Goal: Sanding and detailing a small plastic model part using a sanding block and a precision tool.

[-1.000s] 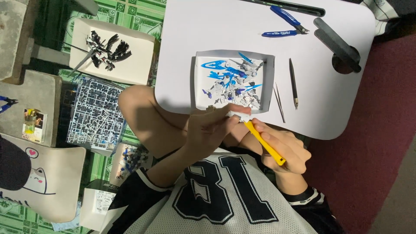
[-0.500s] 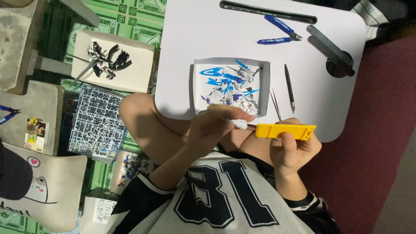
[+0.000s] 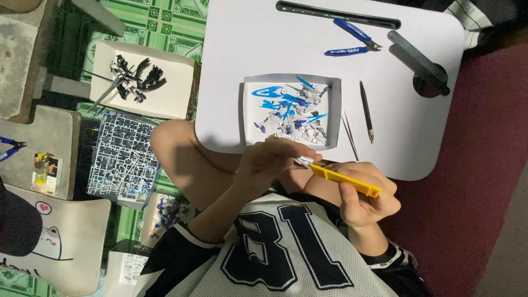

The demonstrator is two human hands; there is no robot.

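My right hand [image 3: 366,201] grips a yellow craft knife [image 3: 344,180] over my lap, just below the near edge of the white lap table [image 3: 264,44]. The blade end meets a small white plastic part [image 3: 301,161] pinched in the fingertips of my left hand [image 3: 269,165]. Directly beyond my hands, a shallow white tray [image 3: 250,137] on the table holds several small blue and white model parts [image 3: 291,107].
Blue nippers [image 3: 352,41], a dark pen-like tool [image 3: 366,110], thin tweezers [image 3: 350,135] and a black bar [image 3: 338,14] lie on the table. Left of my bare knee [image 3: 181,154] sit a grey parts frame [image 3: 124,159], a box lid of black parts [image 3: 140,80] and a cushion [image 3: 52,242].
The yellow knife has swung from steeply slanted, through level, to a slight downward slant to the right. My left hand has kept the small part at the blade tip.
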